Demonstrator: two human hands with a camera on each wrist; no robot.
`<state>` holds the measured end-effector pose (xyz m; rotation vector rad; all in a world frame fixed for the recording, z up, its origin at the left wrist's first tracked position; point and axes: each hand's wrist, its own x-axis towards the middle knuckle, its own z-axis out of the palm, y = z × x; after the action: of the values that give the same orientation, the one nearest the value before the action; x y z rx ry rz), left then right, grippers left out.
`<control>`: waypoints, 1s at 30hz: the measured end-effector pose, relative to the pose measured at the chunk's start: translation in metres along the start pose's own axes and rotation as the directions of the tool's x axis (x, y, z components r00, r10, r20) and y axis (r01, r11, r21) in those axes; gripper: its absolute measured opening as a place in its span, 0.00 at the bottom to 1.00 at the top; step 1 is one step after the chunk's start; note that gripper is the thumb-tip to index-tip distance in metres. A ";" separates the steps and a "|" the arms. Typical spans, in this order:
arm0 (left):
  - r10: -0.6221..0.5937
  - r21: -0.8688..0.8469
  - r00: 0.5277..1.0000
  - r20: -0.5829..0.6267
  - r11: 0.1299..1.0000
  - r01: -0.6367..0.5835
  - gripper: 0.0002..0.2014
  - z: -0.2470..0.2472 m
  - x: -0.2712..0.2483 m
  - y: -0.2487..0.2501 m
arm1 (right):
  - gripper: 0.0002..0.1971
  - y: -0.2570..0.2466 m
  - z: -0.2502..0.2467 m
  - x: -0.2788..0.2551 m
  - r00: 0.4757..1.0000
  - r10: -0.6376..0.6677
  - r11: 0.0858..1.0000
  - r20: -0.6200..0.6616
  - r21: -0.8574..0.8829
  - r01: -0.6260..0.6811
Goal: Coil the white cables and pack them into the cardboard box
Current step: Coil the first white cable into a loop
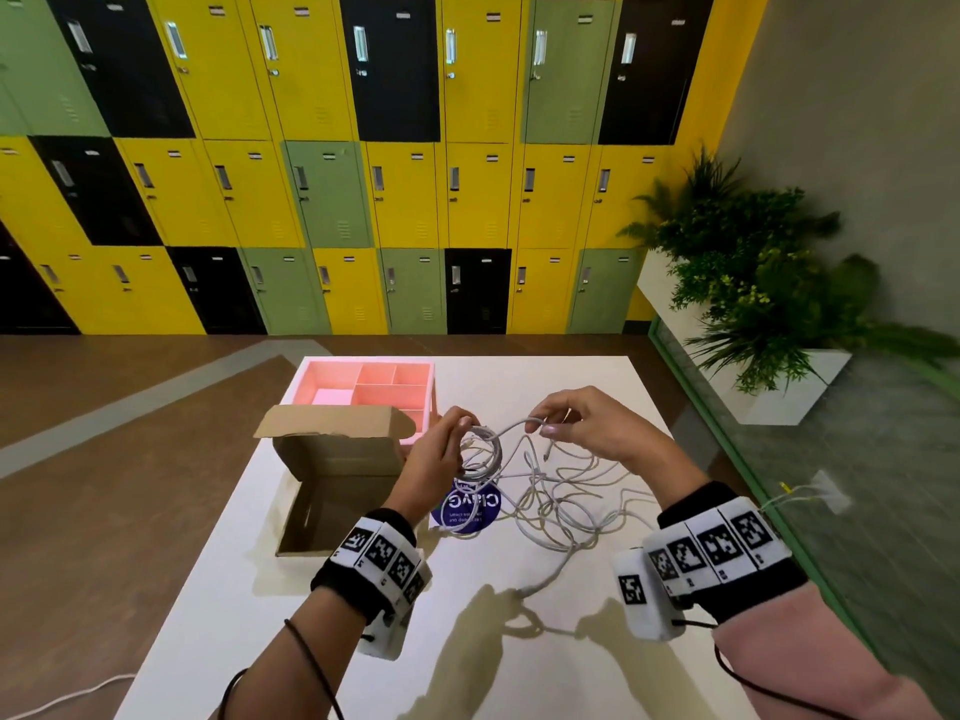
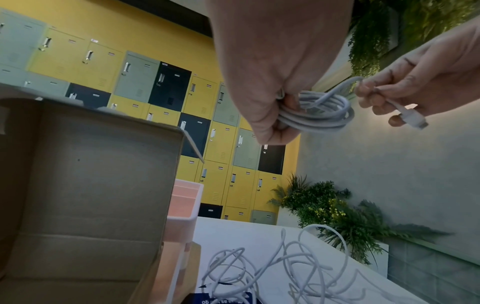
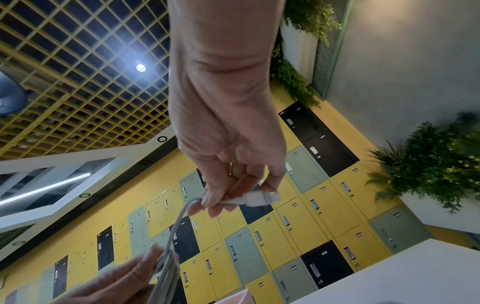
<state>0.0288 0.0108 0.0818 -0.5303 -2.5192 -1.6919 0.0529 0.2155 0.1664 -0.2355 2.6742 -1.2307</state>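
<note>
My left hand [image 1: 447,449] grips a small coil of white cable [image 1: 483,452] above the table, just right of the open cardboard box [image 1: 332,491]. In the left wrist view the coil [image 2: 319,111] shows as several tight loops pinched between thumb and fingers. My right hand [image 1: 566,423] pinches the free end of that cable near its white plug [image 2: 413,120], a short stretch running back to the coil. The right wrist view shows the plug [image 3: 259,198] sticking out past my fingertips. More loose white cables [image 1: 561,501] lie tangled on the table below both hands.
A pink compartment tray [image 1: 369,392] stands behind the box. A round blue sticker [image 1: 467,506] lies under the cables. The white table [image 1: 519,657] ends near my right wrist. Lockers fill the wall behind, planters [image 1: 769,314] stand at the right.
</note>
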 end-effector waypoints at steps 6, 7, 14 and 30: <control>-0.019 -0.036 1.000 0.000 0.999 0.019 0.17 0.007 0.002 0.002 | 0.09 0.010 -0.006 0.000 0.997 0.035 0.995 -0.068 0.091 -0.029; -0.030 -0.063 0.999 0.012 0.998 0.030 0.16 0.008 0.002 0.003 | 0.10 0.013 -0.006 0.001 0.996 0.044 0.994 -0.074 0.101 -0.036; -0.012 -0.037 0.992 0.127 0.999 0.016 0.08 0.009 0.001 0.001 | 0.08 0.029 0.001 0.003 0.985 0.116 0.954 -0.129 0.289 -0.075; 0.032 -0.238 0.999 -0.002 0.971 -0.031 0.08 0.021 0.002 0.012 | 0.12 0.021 0.051 0.011 0.960 0.217 0.634 -0.175 0.773 -0.002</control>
<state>0.0342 0.0347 0.0848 -0.5841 -2.3082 -1.9958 0.0528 0.1897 0.1167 0.2361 1.9995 -2.3363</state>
